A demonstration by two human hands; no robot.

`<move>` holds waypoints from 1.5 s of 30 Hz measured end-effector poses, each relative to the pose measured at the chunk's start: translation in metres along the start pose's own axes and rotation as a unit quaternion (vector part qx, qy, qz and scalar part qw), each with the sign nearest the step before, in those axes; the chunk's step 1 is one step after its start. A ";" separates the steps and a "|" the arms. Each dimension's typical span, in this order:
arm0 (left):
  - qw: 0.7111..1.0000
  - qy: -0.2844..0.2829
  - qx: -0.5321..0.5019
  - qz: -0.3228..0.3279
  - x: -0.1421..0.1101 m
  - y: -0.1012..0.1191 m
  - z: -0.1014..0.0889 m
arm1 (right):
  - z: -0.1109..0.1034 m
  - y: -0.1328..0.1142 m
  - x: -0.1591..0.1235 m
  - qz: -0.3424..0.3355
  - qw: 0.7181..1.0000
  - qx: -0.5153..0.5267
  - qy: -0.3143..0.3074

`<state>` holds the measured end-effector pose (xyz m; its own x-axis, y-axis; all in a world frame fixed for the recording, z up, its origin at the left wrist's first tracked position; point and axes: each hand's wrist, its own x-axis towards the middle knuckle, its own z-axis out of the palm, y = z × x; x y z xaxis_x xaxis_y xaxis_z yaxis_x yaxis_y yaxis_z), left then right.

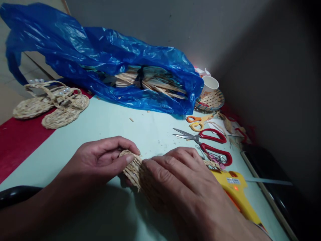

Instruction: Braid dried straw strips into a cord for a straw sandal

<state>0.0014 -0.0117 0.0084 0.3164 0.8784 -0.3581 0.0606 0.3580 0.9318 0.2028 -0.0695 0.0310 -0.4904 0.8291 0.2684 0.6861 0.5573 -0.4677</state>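
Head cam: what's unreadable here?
All in the head view:
- Woven piece: partly covered by the right hand.
- Right thumb: hidden behind that hand.
- Yellow glue gun: front end behind the right hand; label text too small.
- Black object: cut by left edge.

From my remote seat I can read no word, number or brand name in the head view. The closest thing to lettering is a pale label on the body of the yellow glue gun. I make out dark marks on it, but they are too small and soft for me to tell as letters or figures. Also on the glue gun I see a small red-orange light glowing. Well beyond the glue gun stands a white cup with reddish print low on its side; it is blurred, and I cannot say whether it is text or pattern.
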 end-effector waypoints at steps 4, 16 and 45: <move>1.000 0.000 0.009 0.004 -0.001 -0.001 0.001 | -0.007 -0.003 0.000 0.041 0.998 0.039 -0.013; 0.998 0.043 0.035 0.022 -0.004 -0.002 0.004 | -0.017 0.001 0.002 0.084 0.985 0.147 -0.036; 0.947 0.001 0.223 0.230 -0.009 -0.016 0.010 | 0.018 -0.005 -0.005 0.080 0.992 -0.065 0.067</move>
<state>0.0066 -0.0288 -0.0025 0.4047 0.9098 0.0925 0.3113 -0.2321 0.9215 0.1919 -0.0771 0.0170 -0.3003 0.9008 0.3137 0.8172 0.4126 -0.4025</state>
